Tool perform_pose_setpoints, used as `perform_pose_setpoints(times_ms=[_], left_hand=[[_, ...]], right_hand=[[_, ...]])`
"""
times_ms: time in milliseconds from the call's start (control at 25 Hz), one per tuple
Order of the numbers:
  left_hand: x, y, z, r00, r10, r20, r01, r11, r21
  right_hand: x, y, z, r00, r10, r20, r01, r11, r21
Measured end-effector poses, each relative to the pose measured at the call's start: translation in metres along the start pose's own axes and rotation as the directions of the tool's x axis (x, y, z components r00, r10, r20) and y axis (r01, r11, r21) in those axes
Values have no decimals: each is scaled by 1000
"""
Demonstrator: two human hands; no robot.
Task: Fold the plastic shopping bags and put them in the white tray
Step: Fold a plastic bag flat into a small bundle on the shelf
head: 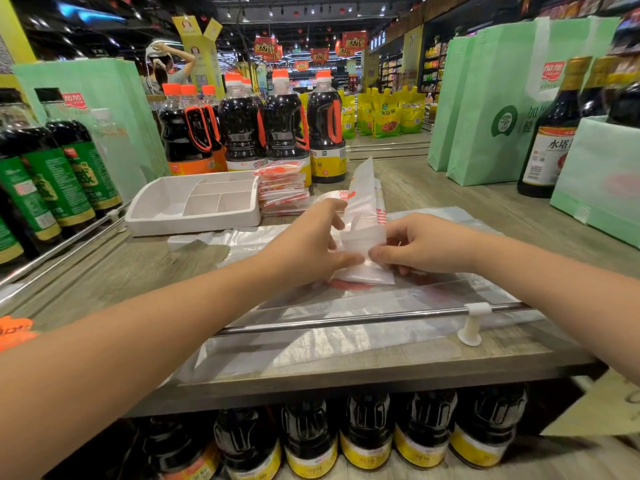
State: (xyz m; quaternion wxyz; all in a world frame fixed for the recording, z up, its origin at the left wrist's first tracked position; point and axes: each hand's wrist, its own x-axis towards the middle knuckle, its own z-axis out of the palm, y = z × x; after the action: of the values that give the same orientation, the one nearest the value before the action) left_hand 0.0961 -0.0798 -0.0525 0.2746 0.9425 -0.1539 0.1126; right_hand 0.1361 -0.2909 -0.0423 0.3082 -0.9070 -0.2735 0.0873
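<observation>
Tray: I count one white tray [194,225], divided into compartments, far left on the surface [121,271].
Bags: one stack of folded bags [282,190] touching the tray's right side; one half-folded bag [363,206] in my grip at the middle; loose bags [346,327] spread flat beneath it, number unclear.
Around: dark bottles [284,133] behind the tray; green tote bags [485,109] to the right; a metal rail [346,319] crosses the loose bags near me.
Left hand [304,244]: pinches the bag's folded lower end.
Right hand [426,244]: pinches the same fold; the bag's upper part stands tilted.
</observation>
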Motion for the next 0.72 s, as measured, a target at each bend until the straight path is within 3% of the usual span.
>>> perform_pose_setpoints(times_ms=[80, 160, 280, 440, 600, 720], left_hand=[[-4, -1, -10, 999, 7, 52, -14, 993, 121], [-9, -3, -17, 977, -40, 210, -3, 979, 203], [-15, -7, -18, 934, -82, 347, 3, 975, 222], [-12, -16, -16, 944, -13, 331, -35, 989, 140], [-10, -20, -13, 961, 61, 270, -76, 996, 45], [-9, -22, -12, 961, 172, 214, -194, 977, 84]], right_hand=[[2, -1, 2, 1000, 6, -18, -6, 999, -42], [4, -1, 5, 998, 13, -65, -19, 996, -88], [5, -2, 6, 993, 29, -116, -51, 980, -190], [6, -1, 5, 986, 39, -163, -90, 943, -320], [6, 1, 5, 973, 30, -229, -108, 935, -336], [7, 5, 5, 955, -15, -297, -81, 948, -307]])
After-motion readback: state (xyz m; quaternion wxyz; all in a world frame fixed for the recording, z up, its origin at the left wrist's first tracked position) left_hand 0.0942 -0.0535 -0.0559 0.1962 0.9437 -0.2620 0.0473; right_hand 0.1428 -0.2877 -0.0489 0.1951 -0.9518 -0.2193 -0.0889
